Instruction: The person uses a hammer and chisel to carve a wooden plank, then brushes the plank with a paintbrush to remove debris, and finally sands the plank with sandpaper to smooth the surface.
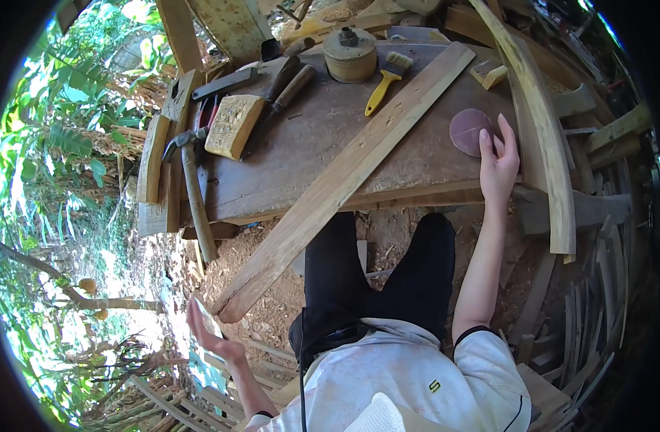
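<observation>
The round reddish-brown sanding disc (468, 131) lies flat on the counter (308, 155), right of centre in the upper half of the frame, close to the counter's near edge. The right hand (498, 162) rests at the disc's right rim, fingers stretched out and touching it; its grip is released, nothing clasped. Just to the right, a long curved wooden piece (542, 137) arcs from the top of the frame down past the hand.

A long flat plank (344, 180) crosses the counter diagonally, from beside the disc's upper left down past the counter's edge to the lower left of the frame. The left hand (213, 338) hangs in the air near the plank's lower end, open-palmed, not touching it, its grip also released.

Farther up the counter, left of the plank, lie a yellow-handled brush (386, 81) and a round wooden drum-shaped block (350, 54). At the upper left are a carved yellowish block (233, 126), some dark-handled tools (287, 90) and a hammer (193, 187) whose handle hangs over the counter's left edge. Green foliage fills the left rim.
</observation>
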Available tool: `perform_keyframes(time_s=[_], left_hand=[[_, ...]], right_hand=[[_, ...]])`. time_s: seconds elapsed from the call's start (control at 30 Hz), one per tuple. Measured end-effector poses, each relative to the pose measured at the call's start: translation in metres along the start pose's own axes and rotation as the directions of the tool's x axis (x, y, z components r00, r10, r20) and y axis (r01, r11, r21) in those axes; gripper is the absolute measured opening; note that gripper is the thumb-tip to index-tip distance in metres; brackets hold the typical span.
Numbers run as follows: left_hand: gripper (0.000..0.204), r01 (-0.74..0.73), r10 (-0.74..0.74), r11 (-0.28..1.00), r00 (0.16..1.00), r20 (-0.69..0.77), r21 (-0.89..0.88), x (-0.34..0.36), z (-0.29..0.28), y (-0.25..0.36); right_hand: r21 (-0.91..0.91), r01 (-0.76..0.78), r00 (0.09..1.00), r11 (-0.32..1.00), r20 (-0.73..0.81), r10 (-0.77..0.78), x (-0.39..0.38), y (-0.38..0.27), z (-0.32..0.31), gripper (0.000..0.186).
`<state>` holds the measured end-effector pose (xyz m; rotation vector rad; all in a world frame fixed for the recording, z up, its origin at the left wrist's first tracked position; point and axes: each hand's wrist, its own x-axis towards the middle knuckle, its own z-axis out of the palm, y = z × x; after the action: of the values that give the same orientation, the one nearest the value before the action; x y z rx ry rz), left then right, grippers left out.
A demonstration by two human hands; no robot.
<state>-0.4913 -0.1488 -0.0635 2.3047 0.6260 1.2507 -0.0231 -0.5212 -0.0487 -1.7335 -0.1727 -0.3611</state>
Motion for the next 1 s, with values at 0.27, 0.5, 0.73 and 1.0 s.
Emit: perform_keyframes(time_s=[0.27,0.5,0.73,1.0], left_hand=[[0.027,0.106,-0.022,0.969,0.936,0.351,-0.224,0.133,0.075,0.070],[0.041,-0.140,0.221,0.975,0.725,0.653,-0.174,0.216,0.252,0.143],[0.056,-0.482,0.282,0.871,0.642,0.713,0.089,0.224,0.383,0.191],[0.055,-0.416,0.223,0.907,0.601,0.768,0.061,0.234,0.405,0.189]], right_hand=[[-0.432,0.269,0.935,0.861,-0.097,-0.341,0.000,0.014,0.008,0.054],[-0.602,0.281,0.915,0.747,-0.068,-0.399,-0.006,-0.003,0.026,0.057],[-0.609,0.288,0.919,0.739,-0.040,-0.391,-0.009,-0.002,0.016,0.057],[-0.594,0.265,0.925,0.759,-0.066,-0.375,-0.012,-0.002,0.022,0.057]])
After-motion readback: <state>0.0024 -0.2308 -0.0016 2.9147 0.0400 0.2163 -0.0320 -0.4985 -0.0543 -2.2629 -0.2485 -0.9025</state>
